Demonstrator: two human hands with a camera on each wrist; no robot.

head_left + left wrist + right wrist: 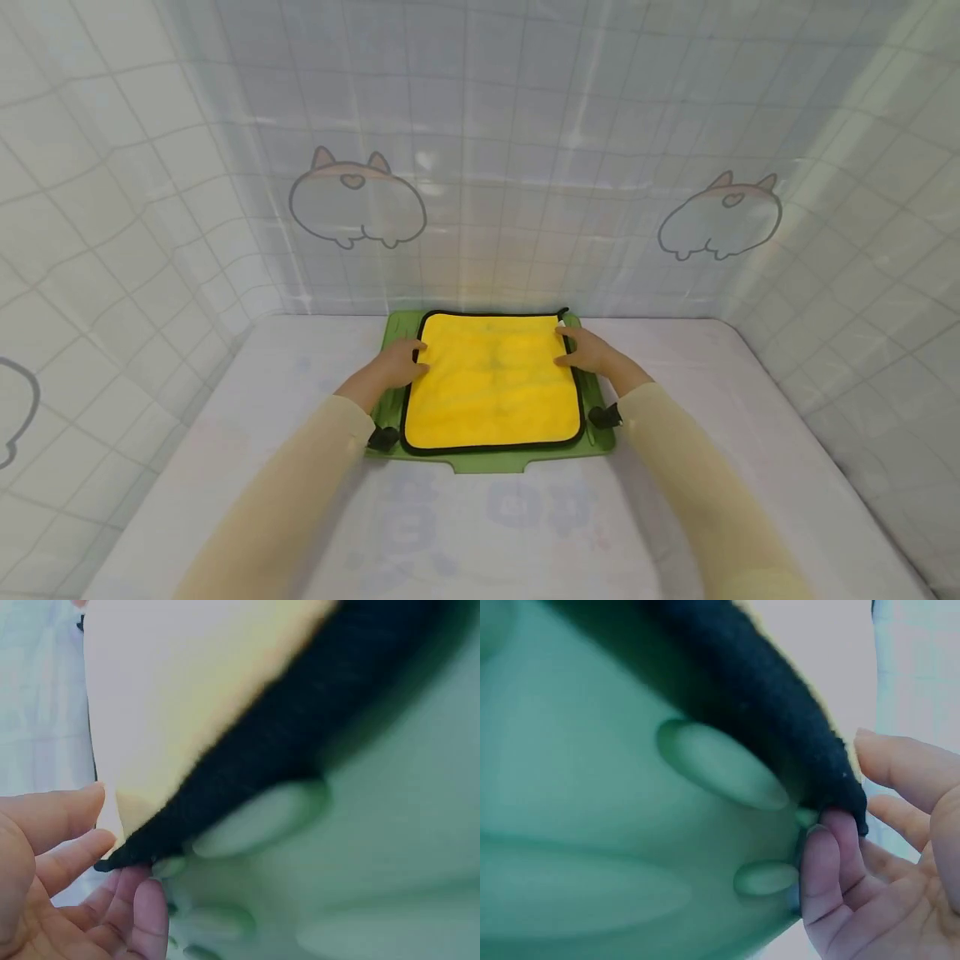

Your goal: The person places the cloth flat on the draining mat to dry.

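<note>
A square yellow cloth (491, 383) with black edging lies spread over a green board (489, 462). At the cloth's left edge, my left hand (393, 365) holds the border, with thumb and forefinger on top. My right hand (592, 352) grips the opposite edge in the same way. Seen from the left wrist, the black border (247, 742) passes between the fingers, some of them lying underneath. The right wrist view shows two fingers bent under the border (780, 712) and the thumb beside it. Most of the board's surface is hidden beneath the cloth.
Raised ovals (727, 765) stand out on the green board. Below it spreads a white tabletop covering (300, 500) with faint printing. A tiled-pattern sheet (495, 167) with cartoon animals rises behind, and similar walls (97, 250) flank both sides. Black wrist devices (384, 438) sit under the sleeves.
</note>
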